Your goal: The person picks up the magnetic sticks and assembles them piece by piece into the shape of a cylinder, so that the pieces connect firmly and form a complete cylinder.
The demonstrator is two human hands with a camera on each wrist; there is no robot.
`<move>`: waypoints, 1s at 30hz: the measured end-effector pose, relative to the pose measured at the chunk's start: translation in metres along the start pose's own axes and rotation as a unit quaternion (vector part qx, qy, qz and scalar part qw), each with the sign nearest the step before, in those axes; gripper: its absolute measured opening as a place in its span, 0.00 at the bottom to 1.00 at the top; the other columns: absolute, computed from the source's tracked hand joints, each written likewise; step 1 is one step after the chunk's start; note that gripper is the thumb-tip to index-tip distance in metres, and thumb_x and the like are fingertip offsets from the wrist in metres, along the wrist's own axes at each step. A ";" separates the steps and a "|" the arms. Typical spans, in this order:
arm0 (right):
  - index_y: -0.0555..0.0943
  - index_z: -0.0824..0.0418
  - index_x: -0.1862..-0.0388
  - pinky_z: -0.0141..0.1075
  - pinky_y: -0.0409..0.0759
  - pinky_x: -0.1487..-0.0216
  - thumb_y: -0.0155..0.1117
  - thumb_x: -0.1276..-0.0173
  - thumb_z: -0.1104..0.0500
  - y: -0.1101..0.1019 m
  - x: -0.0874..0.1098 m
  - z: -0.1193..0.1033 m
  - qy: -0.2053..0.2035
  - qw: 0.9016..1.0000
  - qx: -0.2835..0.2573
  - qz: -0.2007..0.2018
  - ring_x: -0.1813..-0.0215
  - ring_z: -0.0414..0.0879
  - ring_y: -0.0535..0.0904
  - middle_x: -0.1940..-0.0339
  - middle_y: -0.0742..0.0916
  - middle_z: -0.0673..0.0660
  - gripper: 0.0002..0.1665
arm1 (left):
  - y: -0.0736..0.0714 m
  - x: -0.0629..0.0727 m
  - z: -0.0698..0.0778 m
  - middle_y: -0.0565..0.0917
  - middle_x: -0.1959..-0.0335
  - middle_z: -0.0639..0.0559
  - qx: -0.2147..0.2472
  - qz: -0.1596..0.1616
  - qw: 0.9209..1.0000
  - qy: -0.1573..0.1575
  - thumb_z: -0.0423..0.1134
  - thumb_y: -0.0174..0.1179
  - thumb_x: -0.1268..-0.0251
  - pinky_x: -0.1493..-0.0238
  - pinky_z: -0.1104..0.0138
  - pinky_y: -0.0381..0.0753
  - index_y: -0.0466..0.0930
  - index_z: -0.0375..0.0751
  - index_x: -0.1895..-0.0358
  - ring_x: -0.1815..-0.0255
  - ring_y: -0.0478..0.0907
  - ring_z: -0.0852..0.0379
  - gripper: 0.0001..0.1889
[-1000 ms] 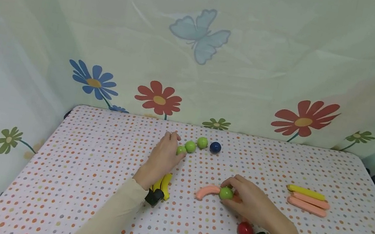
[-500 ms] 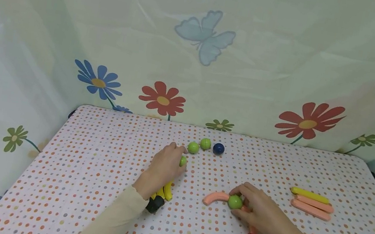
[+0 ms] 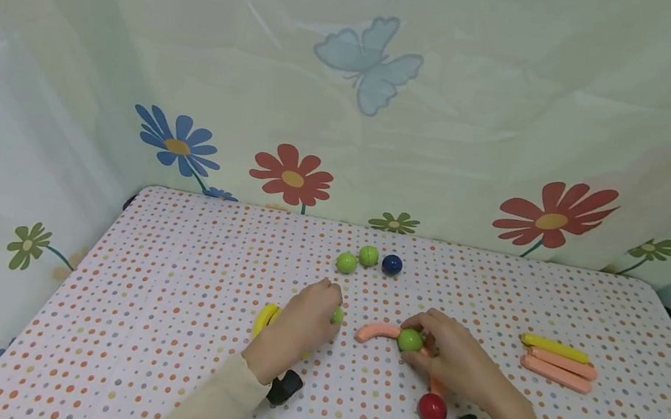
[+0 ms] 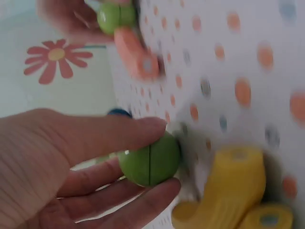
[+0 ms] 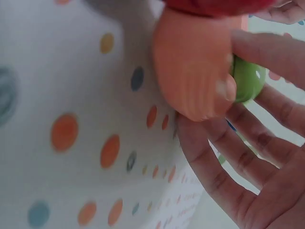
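My left hand pinches a glossy green ball between thumb and fingers, just over the table. Under and beside that hand lie yellow curved pieces, partly hidden by it in the head view. To the right, my right hand grips another green ball. A curved pink piece sticks out to the left from this ball. On its other side a pink piece, with finger-like ridges at its end, leads to a red ball. Part of this piece is hidden behind my right hand.
Two green balls and a dark blue ball sit in a row toward the back. One yellow stick and two pink sticks lie at the right. A patterned curtain hangs behind the table.
My left hand has taken a green ball from the back row and brought it nearer, beside the yellow pieces. My right hand has shifted only slightly, still holding its green ball and pink pieces.
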State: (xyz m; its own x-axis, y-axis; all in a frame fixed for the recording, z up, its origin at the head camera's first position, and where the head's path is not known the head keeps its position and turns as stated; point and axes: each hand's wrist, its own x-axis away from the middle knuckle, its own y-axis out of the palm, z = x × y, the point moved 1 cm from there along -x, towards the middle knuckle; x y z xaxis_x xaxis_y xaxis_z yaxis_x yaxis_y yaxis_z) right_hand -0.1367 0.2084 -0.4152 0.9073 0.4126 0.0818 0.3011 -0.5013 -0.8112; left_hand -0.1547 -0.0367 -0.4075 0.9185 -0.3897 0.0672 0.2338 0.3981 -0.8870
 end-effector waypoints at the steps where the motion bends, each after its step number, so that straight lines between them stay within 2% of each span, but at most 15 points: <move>1: 0.84 0.64 0.47 0.34 0.77 0.65 0.80 0.37 0.62 0.001 -0.001 0.000 0.003 1.000 -0.003 0.007 0.63 0.42 0.76 0.57 0.84 0.51 0.21 | 0.001 0.001 0.003 0.81 0.59 0.44 -0.001 -0.005 1.000 0.001 0.28 0.70 0.35 0.64 0.66 0.77 0.84 0.30 0.55 0.64 0.73 0.55 0.09; 4: 0.84 0.64 0.46 0.34 0.78 0.64 0.79 0.37 0.64 0.003 -0.004 0.000 0.012 0.999 -0.012 0.028 0.62 0.43 0.77 0.56 0.84 0.53 0.21 | 0.004 0.004 0.009 0.82 0.56 0.42 -0.016 -0.007 1.000 0.002 0.31 0.72 0.34 0.63 0.66 0.79 0.86 0.31 0.55 0.63 0.74 0.55 0.09; 7: 0.84 0.65 0.46 0.34 0.78 0.64 0.79 0.37 0.64 0.005 -0.005 0.000 0.018 0.998 -0.018 0.051 0.61 0.43 0.78 0.55 0.85 0.55 0.21 | 0.008 0.006 0.013 0.81 0.59 0.43 -0.030 0.001 1.000 0.006 0.33 0.73 0.34 0.65 0.67 0.78 0.86 0.32 0.60 0.65 0.74 0.55 0.07; 11: 0.84 0.66 0.46 0.35 0.79 0.63 0.79 0.37 0.64 0.009 -0.007 0.000 0.011 0.997 -0.015 0.076 0.61 0.44 0.79 0.55 0.85 0.56 0.21 | 0.012 0.007 0.015 0.78 0.65 0.47 -0.016 0.017 1.000 0.002 0.33 0.73 0.34 0.68 0.68 0.75 0.84 0.33 0.65 0.68 0.70 0.56 0.07; 16: 0.84 0.66 0.47 0.35 0.79 0.62 0.80 0.37 0.63 0.013 -0.010 -0.001 0.008 0.996 -0.019 0.091 0.61 0.44 0.79 0.56 0.86 0.56 0.20 | 0.017 0.002 0.016 0.76 0.66 0.48 -0.005 0.041 0.999 0.008 0.31 0.71 0.33 0.69 0.69 0.74 0.82 0.35 0.68 0.68 0.69 0.57 0.07; 21: 0.84 0.66 0.48 0.36 0.80 0.62 0.80 0.37 0.64 0.014 -0.012 -0.003 0.011 0.996 -0.021 0.089 0.61 0.44 0.79 0.56 0.85 0.56 0.20 | 0.018 0.002 0.016 0.77 0.63 0.46 -0.002 0.053 0.999 0.005 0.31 0.70 0.33 0.69 0.69 0.75 0.85 0.31 0.60 0.67 0.70 0.57 0.06; 26: 0.83 0.66 0.48 0.38 0.80 0.60 0.79 0.36 0.63 0.014 -0.012 -0.003 0.022 0.996 -0.023 0.083 0.60 0.45 0.79 0.55 0.84 0.56 0.20 | 0.018 0.005 0.015 0.79 0.54 0.43 0.018 0.052 0.998 -0.013 0.35 0.73 0.34 0.59 0.65 0.80 0.84 0.27 0.45 0.60 0.74 0.55 0.19; 30: 0.83 0.65 0.47 0.40 0.80 0.59 0.79 0.36 0.62 0.014 -0.011 -0.003 0.035 0.996 -0.027 0.076 0.59 0.46 0.79 0.55 0.84 0.56 0.21 | 0.011 0.013 0.011 0.76 0.48 0.40 0.036 0.074 0.996 -0.032 0.34 0.74 0.35 0.51 0.59 0.83 0.81 0.26 0.40 0.49 0.74 0.49 0.23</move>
State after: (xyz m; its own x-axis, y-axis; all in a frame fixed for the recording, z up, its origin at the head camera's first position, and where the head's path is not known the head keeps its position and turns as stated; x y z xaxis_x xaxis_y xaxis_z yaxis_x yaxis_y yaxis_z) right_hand -0.1417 0.1949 -0.4258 0.9613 0.2757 0.0012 0.1718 -0.5955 -0.7848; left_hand -0.1368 -0.0279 -0.4116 0.9623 -0.2701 -0.0304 0.1151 0.5062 -0.8547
